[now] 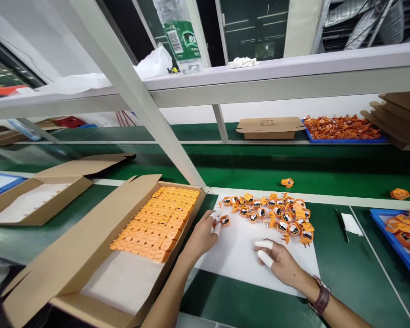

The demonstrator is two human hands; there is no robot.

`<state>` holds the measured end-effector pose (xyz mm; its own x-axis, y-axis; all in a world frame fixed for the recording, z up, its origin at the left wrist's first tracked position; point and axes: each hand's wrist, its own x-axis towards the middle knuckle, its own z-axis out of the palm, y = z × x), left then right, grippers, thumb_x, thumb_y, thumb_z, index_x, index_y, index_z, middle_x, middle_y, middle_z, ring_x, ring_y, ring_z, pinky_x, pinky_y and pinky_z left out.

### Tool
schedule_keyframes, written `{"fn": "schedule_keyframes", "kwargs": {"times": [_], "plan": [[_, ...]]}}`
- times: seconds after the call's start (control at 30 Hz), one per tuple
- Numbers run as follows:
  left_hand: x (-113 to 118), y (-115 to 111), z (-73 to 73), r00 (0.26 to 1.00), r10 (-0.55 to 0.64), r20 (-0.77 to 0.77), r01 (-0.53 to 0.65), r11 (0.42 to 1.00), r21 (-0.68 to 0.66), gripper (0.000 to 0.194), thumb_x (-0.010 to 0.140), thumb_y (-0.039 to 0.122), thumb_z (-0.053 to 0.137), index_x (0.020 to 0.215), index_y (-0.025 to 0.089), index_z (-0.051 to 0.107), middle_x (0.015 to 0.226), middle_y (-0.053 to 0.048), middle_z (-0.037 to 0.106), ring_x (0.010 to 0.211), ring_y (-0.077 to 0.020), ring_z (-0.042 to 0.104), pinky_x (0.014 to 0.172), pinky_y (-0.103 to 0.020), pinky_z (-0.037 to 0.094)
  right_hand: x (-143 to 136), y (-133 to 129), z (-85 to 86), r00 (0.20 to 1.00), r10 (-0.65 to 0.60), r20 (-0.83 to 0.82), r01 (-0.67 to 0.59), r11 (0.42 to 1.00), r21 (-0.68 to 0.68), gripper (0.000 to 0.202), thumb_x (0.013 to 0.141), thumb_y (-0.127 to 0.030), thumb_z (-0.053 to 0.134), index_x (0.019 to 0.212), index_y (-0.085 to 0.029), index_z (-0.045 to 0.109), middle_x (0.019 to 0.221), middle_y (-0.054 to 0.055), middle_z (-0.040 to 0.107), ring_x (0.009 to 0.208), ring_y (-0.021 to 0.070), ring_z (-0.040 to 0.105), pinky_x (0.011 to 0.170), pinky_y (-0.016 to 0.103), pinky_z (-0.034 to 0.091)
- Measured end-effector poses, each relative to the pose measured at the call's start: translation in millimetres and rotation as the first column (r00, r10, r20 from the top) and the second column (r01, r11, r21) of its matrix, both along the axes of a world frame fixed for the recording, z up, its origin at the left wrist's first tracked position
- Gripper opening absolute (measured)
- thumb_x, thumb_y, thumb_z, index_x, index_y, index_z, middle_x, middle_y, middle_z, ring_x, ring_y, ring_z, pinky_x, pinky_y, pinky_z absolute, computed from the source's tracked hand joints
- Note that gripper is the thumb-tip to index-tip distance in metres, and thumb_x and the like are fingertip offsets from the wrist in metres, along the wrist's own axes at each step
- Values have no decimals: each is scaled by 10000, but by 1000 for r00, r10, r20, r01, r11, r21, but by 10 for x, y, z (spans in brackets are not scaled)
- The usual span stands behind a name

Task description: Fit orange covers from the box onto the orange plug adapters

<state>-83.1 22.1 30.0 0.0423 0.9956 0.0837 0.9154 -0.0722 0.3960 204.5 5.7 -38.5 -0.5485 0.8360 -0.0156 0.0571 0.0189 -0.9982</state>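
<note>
At the left edge of the white sheet (pixel 232 255), my left hand (pixel 203 233) has its thumb and index finger, both in white finger cots, closed at the near end of a small orange plug (pixel 224 220). This plug sits a little apart from a pile of similar orange plugs (pixel 278 212), several with dark and white insides showing and some with metal pins. My right hand (pixel 276 260) hovers over the sheet below the pile, its white-capped fingers spread with nothing between them. Left of my left arm, an open cardboard box (pixel 105 228) holds rows of orange pieces (pixel 157 221).
A blue tray (pixel 396 246) of orange parts stands at the right, near a black pen (pixel 342 224). Two loose orange pieces lie behind, one being this piece (pixel 287 182). A slanted metal post (pixel 140 100) rises beside the box. Another cardboard box (pixel 44 196) is farther left.
</note>
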Motion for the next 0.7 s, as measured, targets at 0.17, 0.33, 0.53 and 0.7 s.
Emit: {"fn": "schedule_keyframes", "kwargs": {"times": [0.17, 0.33, 0.53, 0.7], "plan": [[-61, 72, -307, 999, -46, -1, 45, 994, 104, 308, 813, 87, 577, 1093, 168, 676, 1245, -125, 660, 1197, -298, 583, 1050, -451, 477, 2, -69, 242, 993, 28, 118, -46, 986, 161, 249, 975, -297, 556, 1188, -240, 670, 1074, 70, 690, 873, 174, 676, 805, 319, 574], [50, 153, -446, 996, -70, 59, 58, 983, 174, 176, 800, 79, 571, 912, 156, 683, 1131, -167, 682, 1163, -346, 572, 1004, -485, 493, 213, 141, 903, 963, 61, 263, -181, 870, 458, 327, 1000, -234, 535, 1312, -281, 623, 1166, 65, 686, 1033, 186, 663, 921, 326, 541], [417, -91, -248, 799, -357, 483, 390, 920, 36, 215, 900, 213, 596, 1109, 235, 641, 1091, -58, 648, 958, -194, 652, 863, -298, 537, 680, 1254, 1335, 795, -389, 466, -27, 744, 667, 379, 992, -207, 479, 1359, -229, 571, 1274, 114, 630, 1087, 241, 649, 978, 409, 519], [562, -168, -250, 764, -490, 420, 515, 855, 59, 203, 822, 172, 656, 1014, 236, 672, 1010, -62, 628, 993, -235, 616, 876, -326, 521, 600, 1992, 1144, 687, -283, 669, -171, 832, 528, 475, 832, -64, 571, 1290, -172, 628, 1340, 139, 616, 1189, 281, 613, 1039, 390, 479]]}}
